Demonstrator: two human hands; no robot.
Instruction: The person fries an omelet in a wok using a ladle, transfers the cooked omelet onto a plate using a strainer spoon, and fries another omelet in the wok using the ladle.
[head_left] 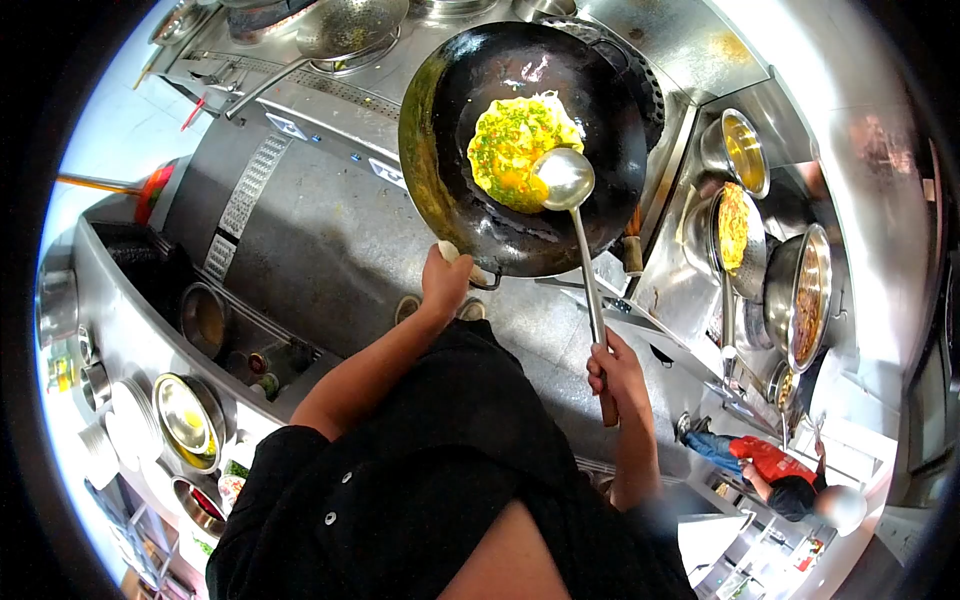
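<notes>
A large black wok (620, 110) tilts slightly toward me over the stove. In it lies a yellow egg omelette (505, 140) flecked with green, its surface partly runny. My left hand (447, 283) is closed at the wok's near rim, around its handle, with a pale folded cloth (484, 277) between. My right hand (620, 378) grips the long handle of a steel ladle (567, 178). The ladle's bowl rests on the omelette's right edge. What lies under the omelette is hidden.
At right stand a steel bowl of yellow liquid (742, 152), a strainer with orange-yellow food (733, 228) and a basin of brown food (810, 300). A second wok (345, 28) sits upper left. Stacked plates (134, 420) are lower left. A person in red (770, 460) works lower right.
</notes>
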